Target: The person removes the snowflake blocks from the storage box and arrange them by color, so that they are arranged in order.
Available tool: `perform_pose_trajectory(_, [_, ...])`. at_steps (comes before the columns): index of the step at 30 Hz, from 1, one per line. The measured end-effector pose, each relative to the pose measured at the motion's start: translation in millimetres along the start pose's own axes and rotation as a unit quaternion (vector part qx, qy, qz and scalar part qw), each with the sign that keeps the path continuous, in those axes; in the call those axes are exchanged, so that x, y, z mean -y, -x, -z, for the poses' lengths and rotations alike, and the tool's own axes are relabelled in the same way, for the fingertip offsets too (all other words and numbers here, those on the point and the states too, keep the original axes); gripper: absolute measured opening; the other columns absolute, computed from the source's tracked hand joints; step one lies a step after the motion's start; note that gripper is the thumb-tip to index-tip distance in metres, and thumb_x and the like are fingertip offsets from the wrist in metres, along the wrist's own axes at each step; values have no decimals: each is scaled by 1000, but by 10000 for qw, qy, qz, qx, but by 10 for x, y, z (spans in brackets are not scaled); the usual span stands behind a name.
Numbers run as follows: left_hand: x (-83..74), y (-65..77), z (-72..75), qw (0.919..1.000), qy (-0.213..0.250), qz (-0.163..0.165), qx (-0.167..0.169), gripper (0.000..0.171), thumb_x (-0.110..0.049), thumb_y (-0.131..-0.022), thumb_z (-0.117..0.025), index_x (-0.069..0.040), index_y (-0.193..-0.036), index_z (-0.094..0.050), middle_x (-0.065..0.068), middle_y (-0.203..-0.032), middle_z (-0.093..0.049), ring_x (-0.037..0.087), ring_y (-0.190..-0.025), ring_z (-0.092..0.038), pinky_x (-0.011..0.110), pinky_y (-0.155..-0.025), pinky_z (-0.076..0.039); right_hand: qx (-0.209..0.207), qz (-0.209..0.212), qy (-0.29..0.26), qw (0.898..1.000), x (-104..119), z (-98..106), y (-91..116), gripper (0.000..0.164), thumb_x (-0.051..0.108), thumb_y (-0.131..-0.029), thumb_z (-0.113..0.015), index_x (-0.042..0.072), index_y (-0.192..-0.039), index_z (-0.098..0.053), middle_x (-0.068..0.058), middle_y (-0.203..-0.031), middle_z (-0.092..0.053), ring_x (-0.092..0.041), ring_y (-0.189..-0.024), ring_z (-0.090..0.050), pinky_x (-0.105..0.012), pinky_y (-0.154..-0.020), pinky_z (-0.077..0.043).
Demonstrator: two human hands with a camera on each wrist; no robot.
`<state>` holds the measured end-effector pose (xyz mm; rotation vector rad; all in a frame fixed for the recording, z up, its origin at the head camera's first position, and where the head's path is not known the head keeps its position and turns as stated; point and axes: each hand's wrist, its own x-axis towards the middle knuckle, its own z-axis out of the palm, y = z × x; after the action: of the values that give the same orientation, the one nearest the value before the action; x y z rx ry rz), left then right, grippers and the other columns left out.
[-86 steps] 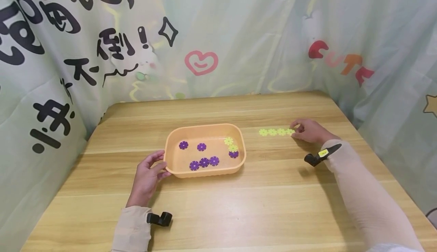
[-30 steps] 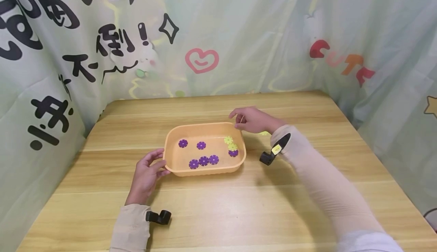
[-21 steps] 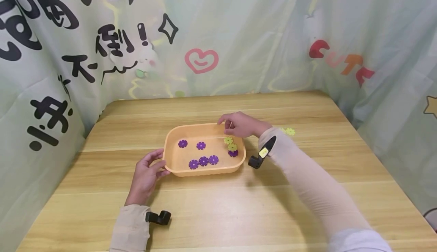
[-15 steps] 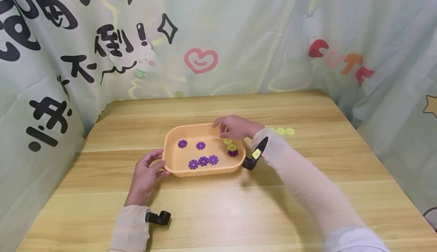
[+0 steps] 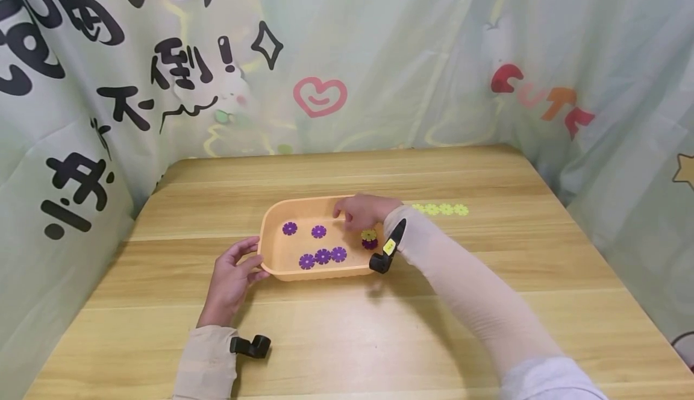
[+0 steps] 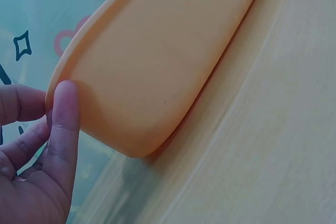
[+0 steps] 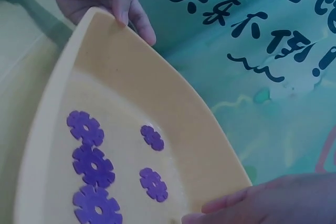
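My left hand [image 5: 230,279] grips the left rim of an orange plastic basin [image 5: 324,276]; in the left wrist view its thumb [image 6: 65,108] lies on the outer wall, fingers behind the rim. My right hand [image 5: 365,210] reaches down inside the basin at the back right, fingers bent; I cannot tell whether they pinch anything. Just below it, a yellow snowflake disc [image 5: 369,235] overlaps a purple disc [image 5: 370,245]. Several purple snowflake discs [image 5: 323,256] lie flat on the basin floor, also visible in the right wrist view [image 7: 93,166], where the right fingers [image 7: 226,203] enter at lower right.
A straight row of yellow snowflake discs [image 5: 446,209] lies on the wooden table [image 5: 325,340] right of the basin, partly behind the right wrist. A printed curtain [image 5: 390,56] hangs around the table's back and sides.
My right hand has left the end of the yellow row, moved left and come down into the basin, now covering one yellow disc there. The left hand stays on the rim.
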<state>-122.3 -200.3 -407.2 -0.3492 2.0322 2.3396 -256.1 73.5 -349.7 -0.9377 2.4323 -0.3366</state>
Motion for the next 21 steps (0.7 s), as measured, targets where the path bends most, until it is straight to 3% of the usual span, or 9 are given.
perform_pose_trajectory(9, [-3,-1,5,10000,-54,16,46,43,9,-94,-52,6,-136,-44,16,-123,-42,14,-78,-59,24,-67,-61,-112,485,-325,9982,19,-62,-144,34,12,-95,-59,9,-129,-56,-5,-108,-62,-18,-99,-58,-29,-83,-51])
perform_pose_trajectory(21, [-8,7,-11,10000,-18,18,33,43,9,-94,-53,6,-135,-45,12,-119,-44,14,-76,-59,25,-66,-61,-160,655,-1326,9889,102,-156,-312,32,8,-97,-56,6,-129,-56,-7,-111,-61,-17,-96,-58,-24,-74,-54])
